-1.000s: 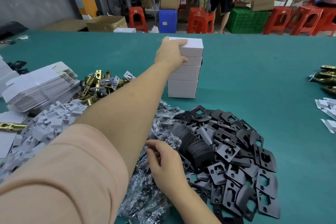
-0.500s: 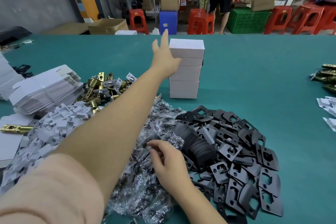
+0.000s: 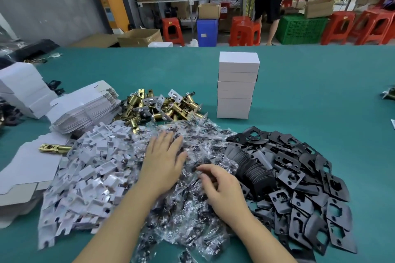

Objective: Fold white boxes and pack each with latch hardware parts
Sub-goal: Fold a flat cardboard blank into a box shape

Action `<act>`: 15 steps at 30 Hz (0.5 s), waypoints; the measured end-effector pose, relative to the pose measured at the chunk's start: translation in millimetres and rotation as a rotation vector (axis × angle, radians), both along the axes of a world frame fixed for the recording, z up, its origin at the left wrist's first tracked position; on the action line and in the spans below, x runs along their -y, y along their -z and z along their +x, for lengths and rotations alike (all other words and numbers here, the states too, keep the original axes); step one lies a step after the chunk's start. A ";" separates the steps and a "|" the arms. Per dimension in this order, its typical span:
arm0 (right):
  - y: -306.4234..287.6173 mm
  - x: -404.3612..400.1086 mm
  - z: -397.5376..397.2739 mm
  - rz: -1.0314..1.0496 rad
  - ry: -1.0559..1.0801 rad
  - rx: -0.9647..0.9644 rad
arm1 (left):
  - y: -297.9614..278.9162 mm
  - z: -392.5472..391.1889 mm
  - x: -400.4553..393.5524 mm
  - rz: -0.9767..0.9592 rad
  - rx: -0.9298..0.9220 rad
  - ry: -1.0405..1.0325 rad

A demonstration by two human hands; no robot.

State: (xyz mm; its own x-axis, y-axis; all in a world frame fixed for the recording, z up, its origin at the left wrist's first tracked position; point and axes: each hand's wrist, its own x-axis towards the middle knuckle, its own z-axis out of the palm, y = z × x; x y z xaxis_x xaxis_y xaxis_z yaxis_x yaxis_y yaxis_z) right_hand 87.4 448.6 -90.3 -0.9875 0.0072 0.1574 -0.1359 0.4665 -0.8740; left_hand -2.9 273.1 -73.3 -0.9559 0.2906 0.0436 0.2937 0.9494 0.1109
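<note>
left hand pulled back from the box stack, now flat and spread on the bagged parts pile; right hand curled, pinching one bag. slippery bags, easy to lift two or drop one. stack far on the tabletop, leaning a little, may fall if bumped.

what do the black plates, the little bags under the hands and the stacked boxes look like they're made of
Black plates: probably stamped metal with a matte black finish; thin, flat, cut-out holes.
Little bags: clear plastic film; crinkled, glinting, dark parts showing through.
Stacked boxes: white paperboard, it seems; matte faces, crisp folded edges.
</note>
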 end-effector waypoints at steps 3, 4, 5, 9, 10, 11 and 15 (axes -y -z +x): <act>-0.5 -0.6 2.6 -0.001 0.004 0.002 | -6.5 -1.9 -3.8 0.052 0.047 -0.002; -0.7 -0.8 3.3 -0.005 0.002 0.004 | -8.6 -2.1 -3.4 0.058 0.062 0.005; -1.1 -0.6 3.7 -0.011 -0.001 0.007 | -11.1 -2.5 -2.0 0.081 0.082 0.013; -2.0 -0.3 4.3 -0.031 -0.003 0.017 | -28.5 -6.8 6.0 0.330 0.170 0.016; -2.0 -0.3 4.5 -0.034 -0.004 0.019 | -33.8 -8.3 8.7 0.392 0.164 0.016; -2.0 -0.4 4.6 -0.036 -0.005 0.022 | -39.1 -10.1 12.0 0.454 0.147 0.013; -2.2 -0.4 5.1 -0.047 -0.009 0.029 | -59.0 -17.6 37.7 0.592 -0.025 -0.085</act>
